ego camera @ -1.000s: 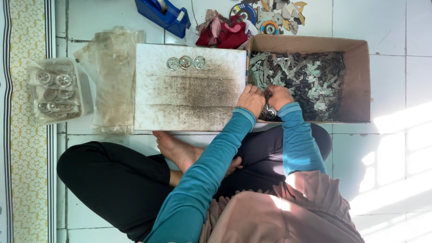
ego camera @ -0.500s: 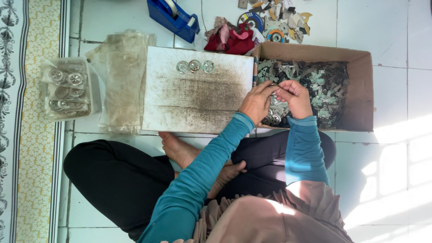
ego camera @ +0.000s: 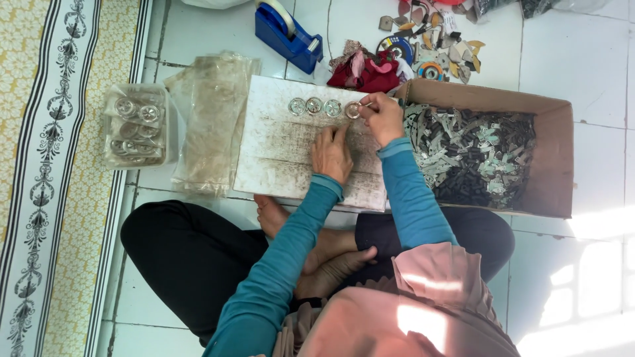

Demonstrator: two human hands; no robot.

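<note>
Just beyond your flat left hand (ego camera: 332,155) on the white board (ego camera: 278,172), your right hand (ego camera: 382,118) pinches the fourth metal ring (ego camera: 352,110); set it level beside the row.

**Board in the middle, box to its right**

Four rings (ego camera: 324,107) lie in a row along the board's (ego camera: 278,158) far edge. The cardboard box (ego camera: 552,165) right of it holds what seem to be metal clips (ego camera: 473,155). Plastic bags (ego camera: 211,122) lie left; the tape dispenser (ego camera: 288,34) sits behind.
</note>
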